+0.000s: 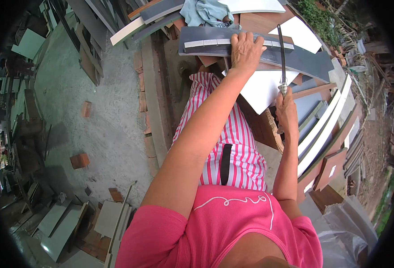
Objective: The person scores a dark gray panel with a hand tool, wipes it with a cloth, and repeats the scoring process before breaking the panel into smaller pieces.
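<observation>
My left hand (pixel 247 52) presses down over a thin white strip (pixel 206 43) with marks across it, fingers bent over its far side. Under the strip lies a long dark grey board (pixel 308 62). In my right hand (pixel 287 111) is a hacksaw (pixel 282 56), seen nearly edge-on, its handle in my closed fingers and its long narrow frame pointing away from me. The far end of the saw reaches across the right part of the grey board and the strip. A white panel (pixel 261 91) sits below the board, between my arms.
A light blue cloth (pixel 206 12) lies behind the board. Curved white and brown panels (pixel 326 129) are stacked at my right, with plastic sheeting (pixel 344 228) nearer me. To my left, a concrete floor (pixel 112 111) carries a loose brick (pixel 79 161) and leaning boards (pixel 87 58).
</observation>
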Demonstrator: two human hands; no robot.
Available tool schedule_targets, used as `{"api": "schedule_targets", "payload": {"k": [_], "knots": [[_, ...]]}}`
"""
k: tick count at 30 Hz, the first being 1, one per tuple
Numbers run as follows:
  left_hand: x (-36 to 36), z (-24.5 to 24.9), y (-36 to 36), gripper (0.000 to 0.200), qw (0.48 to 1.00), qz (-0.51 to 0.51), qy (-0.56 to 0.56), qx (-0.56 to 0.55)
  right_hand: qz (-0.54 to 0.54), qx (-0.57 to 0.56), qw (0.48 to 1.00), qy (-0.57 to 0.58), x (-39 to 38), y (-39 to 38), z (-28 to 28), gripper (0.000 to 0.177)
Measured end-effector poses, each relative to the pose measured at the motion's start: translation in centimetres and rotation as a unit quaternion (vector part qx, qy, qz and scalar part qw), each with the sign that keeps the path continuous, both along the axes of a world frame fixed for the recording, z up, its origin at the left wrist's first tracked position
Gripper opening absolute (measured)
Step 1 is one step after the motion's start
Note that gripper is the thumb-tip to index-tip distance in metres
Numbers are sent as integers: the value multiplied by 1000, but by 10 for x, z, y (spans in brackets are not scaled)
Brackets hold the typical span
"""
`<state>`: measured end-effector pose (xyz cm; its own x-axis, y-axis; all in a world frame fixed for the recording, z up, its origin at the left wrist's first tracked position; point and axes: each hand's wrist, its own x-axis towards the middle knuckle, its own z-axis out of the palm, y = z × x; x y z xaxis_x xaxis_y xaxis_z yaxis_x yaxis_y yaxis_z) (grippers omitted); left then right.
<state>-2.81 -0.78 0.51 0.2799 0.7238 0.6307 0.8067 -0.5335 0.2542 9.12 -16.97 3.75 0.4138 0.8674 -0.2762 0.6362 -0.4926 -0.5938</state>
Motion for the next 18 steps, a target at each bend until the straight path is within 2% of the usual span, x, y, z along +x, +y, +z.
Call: {"api": "schedule_targets", "payload": {"k": [7, 11, 18], "knots": [[2, -3, 1, 24, 1000, 3, -3, 13, -17, -4, 1000, 22, 1, 22, 11, 28], [0, 0, 0, 24, 1000, 4, -5, 9, 13, 45, 999, -9, 7, 34, -4, 30], [1, -1, 0, 24, 1000, 2, -3, 3, 23, 49, 997, -51, 16, 1, -28, 32]]}}
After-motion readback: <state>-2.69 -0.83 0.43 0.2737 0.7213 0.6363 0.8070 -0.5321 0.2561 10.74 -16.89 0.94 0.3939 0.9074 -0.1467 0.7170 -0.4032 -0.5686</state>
